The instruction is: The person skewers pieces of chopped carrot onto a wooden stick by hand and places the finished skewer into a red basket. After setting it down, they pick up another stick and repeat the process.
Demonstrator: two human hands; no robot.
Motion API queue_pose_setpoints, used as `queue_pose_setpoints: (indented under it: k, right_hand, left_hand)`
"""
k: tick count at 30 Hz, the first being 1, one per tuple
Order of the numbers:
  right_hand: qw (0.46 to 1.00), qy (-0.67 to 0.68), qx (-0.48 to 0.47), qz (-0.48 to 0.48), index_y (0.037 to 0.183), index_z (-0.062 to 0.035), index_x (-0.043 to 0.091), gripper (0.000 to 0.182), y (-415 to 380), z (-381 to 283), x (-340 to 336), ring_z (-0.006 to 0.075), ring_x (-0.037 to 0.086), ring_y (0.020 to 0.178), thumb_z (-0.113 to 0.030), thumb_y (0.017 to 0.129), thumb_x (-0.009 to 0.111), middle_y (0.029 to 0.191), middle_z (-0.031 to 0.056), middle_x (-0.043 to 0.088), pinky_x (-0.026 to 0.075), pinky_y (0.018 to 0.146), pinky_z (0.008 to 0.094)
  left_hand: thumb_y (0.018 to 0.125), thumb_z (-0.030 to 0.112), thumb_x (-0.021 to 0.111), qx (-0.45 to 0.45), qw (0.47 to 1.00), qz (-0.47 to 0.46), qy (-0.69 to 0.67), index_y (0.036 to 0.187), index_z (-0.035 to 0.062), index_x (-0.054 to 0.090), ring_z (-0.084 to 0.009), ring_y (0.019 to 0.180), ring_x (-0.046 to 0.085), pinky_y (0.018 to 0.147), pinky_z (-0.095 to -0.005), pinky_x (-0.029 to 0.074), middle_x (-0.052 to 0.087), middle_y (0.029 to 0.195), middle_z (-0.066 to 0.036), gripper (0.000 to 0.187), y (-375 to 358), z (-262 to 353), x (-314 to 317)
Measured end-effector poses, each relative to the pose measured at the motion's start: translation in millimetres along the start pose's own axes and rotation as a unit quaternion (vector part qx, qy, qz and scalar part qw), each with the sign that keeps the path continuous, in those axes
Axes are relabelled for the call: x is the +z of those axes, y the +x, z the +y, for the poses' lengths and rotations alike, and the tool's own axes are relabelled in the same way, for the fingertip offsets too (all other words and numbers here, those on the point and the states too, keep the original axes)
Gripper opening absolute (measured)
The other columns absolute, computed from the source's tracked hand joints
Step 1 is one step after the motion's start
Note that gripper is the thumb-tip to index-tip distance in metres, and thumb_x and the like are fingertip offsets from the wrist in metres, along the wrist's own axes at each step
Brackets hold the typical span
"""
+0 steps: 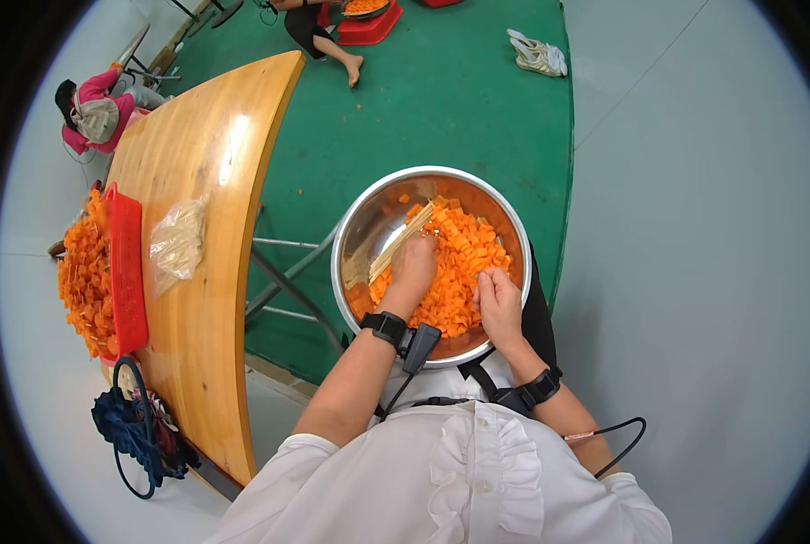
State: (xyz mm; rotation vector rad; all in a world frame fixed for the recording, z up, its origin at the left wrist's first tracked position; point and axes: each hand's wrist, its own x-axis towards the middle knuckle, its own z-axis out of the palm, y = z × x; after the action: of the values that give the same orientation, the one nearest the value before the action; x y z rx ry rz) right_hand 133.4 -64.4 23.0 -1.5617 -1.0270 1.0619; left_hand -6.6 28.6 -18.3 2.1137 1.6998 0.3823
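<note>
A steel bowl (344, 299) rests on my lap, holding many orange cut pieces (459, 245) that look like carrot. Thin wooden sticks (398, 243) lie in a bundle at the bowl's left side. My left hand (414, 266) is over the pieces beside the sticks, its fingers curled round something I cannot make out. On the bowl's right side my right hand (498, 301) is closed, thumb against the fingers, just above the orange pieces; what it holds, if anything, is too small to tell.
To the left stands a wooden table (205, 136) with a red basket (126, 272) of orange pieces, a plastic bag of sticks (178, 240) and a dark blue bag (128, 422). White shoes (537, 54) lie on the green mat. Two other people sit farther off.
</note>
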Motion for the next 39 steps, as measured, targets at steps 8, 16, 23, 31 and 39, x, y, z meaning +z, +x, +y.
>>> queue_pose_setpoints:
  k: [8,16,23,31,39]
  right_hand:
    - [0.999,-0.045,-0.021,-0.018,0.075,0.0018,0.051,0.019,-1,-7,-2,0.024,0.056,0.052,-0.011,0.089,0.047,0.057,0.0138,0.053,0.042,0.049,0.0332]
    - [0.994,-0.099,-0.042,-0.022,0.075,0.0013,0.051,0.017,-2,-7,-1,0.0363,0.057,0.06,-0.011,0.087,0.05,0.063,0.0207,0.054,0.042,0.051,0.0392]
    - [0.991,-0.117,-0.061,-0.015,0.074,0.0014,0.051,0.017,-2,-7,-1,0.0376,0.056,0.06,-0.011,0.085,0.051,0.063,0.0213,0.054,0.042,0.052,0.0405]
    - [0.987,-0.124,-0.102,0.001,0.07,0.0007,0.051,0.02,5,0,-1,0.0385,0.055,0.059,-0.014,0.084,0.05,0.061,0.0213,0.054,0.041,0.052,0.0437]
    - [0.99,-0.118,-0.069,-0.021,0.071,0.0024,0.052,0.021,9,-3,-2,0.0387,0.055,0.059,-0.014,0.083,0.049,0.061,0.0223,0.054,0.043,0.054,0.0443]
  left_hand:
    - [0.08,-0.001,0.057,-0.261,0.826,0.117,-0.485,0.095,-0.0042,0.06,-0.0154,0.065,0.063,0.057,-0.0247,0.051,0.064,0.08,-0.011,0.016,24,-4,-21]
    - [0.08,-0.003,0.055,-0.254,0.843,0.12,-0.458,0.099,-0.0054,0.059,-0.0131,0.067,0.062,0.057,-0.0231,0.052,0.063,0.081,-0.01,0.02,24,-5,-22]
    - [0.078,-0.003,0.055,-0.243,0.861,0.126,-0.428,0.095,-0.0032,0.062,-0.0141,0.066,0.063,0.058,-0.0246,0.051,0.064,0.077,-0.01,0.019,22,-2,-21]
    - [0.074,0.004,0.057,-0.105,0.964,0.174,-0.174,0.089,0.0033,0.068,-0.0236,0.067,0.065,0.064,-0.0325,0.05,0.066,0.077,-0.017,0.018,24,-19,-16]
    - [0.074,0.004,0.06,-0.147,0.961,0.128,-0.198,0.093,0.0007,0.067,-0.0201,0.07,0.065,0.066,-0.029,0.05,0.067,0.078,-0.014,0.021,25,-14,-20]
